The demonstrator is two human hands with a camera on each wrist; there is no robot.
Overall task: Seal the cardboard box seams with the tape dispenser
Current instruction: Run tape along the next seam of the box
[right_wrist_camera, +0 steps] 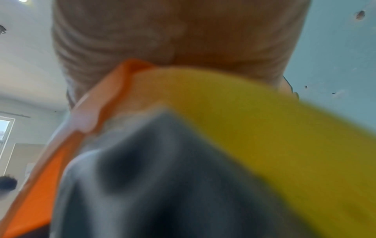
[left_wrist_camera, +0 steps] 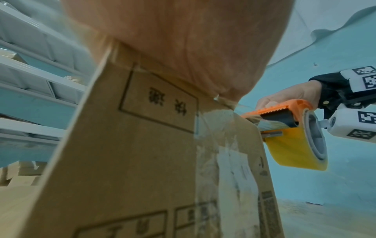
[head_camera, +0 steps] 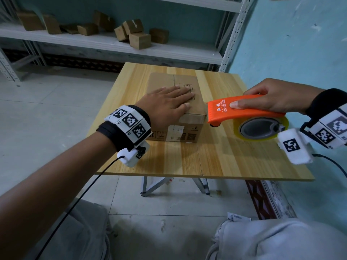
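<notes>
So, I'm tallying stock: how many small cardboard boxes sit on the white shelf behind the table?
About 9: four at the left, one behind, four clustered mid-shelf. Blur and overlap may hide others.

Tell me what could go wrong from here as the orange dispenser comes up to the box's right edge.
1. The left hand lies flat on the brown cardboard box, fingers over the centre seam near the orange plastic tape dispenser; its toothed blade could catch them.
2. A stretch of tape already spans from box to dispenser; a slack pull may wrinkle it.
3. The right hand pulling could slide the box across the wooden table if the left hand's pressure eases.
</notes>
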